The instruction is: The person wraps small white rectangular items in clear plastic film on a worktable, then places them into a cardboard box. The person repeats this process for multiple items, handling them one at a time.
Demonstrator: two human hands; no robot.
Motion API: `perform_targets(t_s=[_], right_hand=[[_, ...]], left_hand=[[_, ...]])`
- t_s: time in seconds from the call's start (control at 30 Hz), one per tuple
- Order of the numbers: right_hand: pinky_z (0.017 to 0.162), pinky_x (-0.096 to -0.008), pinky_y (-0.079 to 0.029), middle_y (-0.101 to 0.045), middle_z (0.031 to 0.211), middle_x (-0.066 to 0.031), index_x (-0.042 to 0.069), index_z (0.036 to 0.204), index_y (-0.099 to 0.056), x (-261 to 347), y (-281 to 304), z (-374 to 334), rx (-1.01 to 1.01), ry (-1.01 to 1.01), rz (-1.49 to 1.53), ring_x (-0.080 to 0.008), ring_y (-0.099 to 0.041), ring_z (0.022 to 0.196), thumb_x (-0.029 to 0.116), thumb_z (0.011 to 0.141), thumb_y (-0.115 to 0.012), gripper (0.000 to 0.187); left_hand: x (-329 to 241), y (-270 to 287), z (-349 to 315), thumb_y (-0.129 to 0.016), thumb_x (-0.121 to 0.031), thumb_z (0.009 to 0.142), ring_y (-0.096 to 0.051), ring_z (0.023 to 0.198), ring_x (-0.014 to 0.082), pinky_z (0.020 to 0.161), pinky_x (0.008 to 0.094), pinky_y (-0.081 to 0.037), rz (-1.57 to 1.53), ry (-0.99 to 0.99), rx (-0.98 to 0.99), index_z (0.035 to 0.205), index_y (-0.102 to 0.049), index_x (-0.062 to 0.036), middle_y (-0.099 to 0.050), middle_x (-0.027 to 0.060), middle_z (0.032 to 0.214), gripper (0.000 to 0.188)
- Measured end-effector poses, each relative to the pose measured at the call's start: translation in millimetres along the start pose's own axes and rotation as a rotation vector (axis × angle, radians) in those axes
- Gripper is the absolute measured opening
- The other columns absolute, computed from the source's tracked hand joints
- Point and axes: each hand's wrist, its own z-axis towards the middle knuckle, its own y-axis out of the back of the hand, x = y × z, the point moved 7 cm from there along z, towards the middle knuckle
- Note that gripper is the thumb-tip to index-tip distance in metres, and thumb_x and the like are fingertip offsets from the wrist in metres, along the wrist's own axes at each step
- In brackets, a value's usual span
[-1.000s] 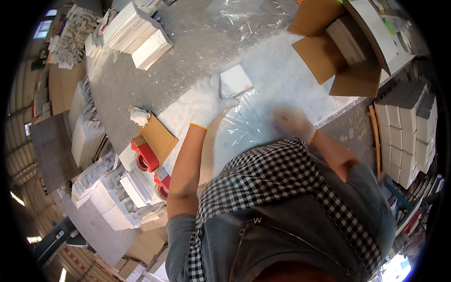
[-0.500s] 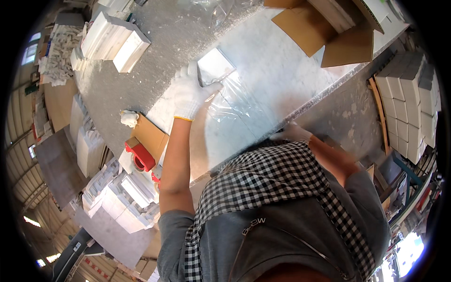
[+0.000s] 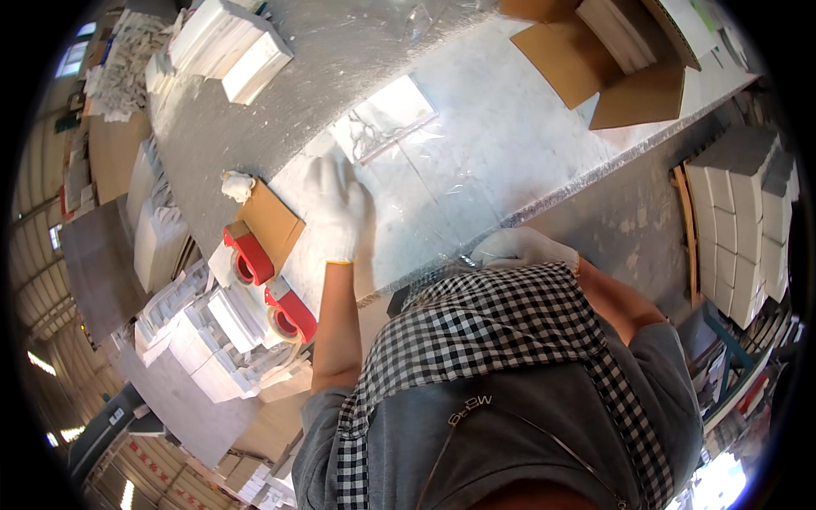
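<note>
A glossy white tile with grey veins (image 3: 395, 110) lies on the pale marble worktop (image 3: 493, 119). Clear plastic film (image 3: 438, 187) stretches from the tile's near side to the worktop's front edge. My left hand (image 3: 338, 208), in a white knitted glove, is over the worktop just left of the film. Its fingers are extended and nothing is in them. At the front edge, close to the checked apron, my gloved right hand (image 3: 527, 248) has its fingers bent together on the crinkled end of the film. Its fingertips are partly hidden.
An open cardboard box (image 3: 637, 98) with white pieces stands at the back right. Two red tape dispensers (image 3: 246, 255) and a cardboard piece (image 3: 272, 223) lie left of my left arm. White blocks (image 3: 735, 221) are stacked on the right, white slabs (image 3: 255, 68) at the back left.
My left hand has drawn back from the tile toward me, uncovering it. My right hand has come up into fuller view at the worktop's edge, and the film lies flatter.
</note>
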Motion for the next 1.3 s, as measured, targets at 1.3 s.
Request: perform_targets(t_s=[1.3], right_hand=[[0.088, -0.0371, -0.053, -0.073, 0.11, -0.0153, 0.002, 0.145, -0.053, 51, 190, 264, -0.581, -0.086, -0.179, -0.0276, -0.069, 0.1, 0.048, 0.092, -0.069, 0.072]], left_hand=[[29, -54, 86, -0.065, -0.034, 0.095, -0.074, 0.093, 0.0311, 0.086, 0.0375, -0.055, -0.678, 0.658, 0.044, 0.109, -0.077, 0.0003, -0.076, 0.0225, 0.097, 0.039]])
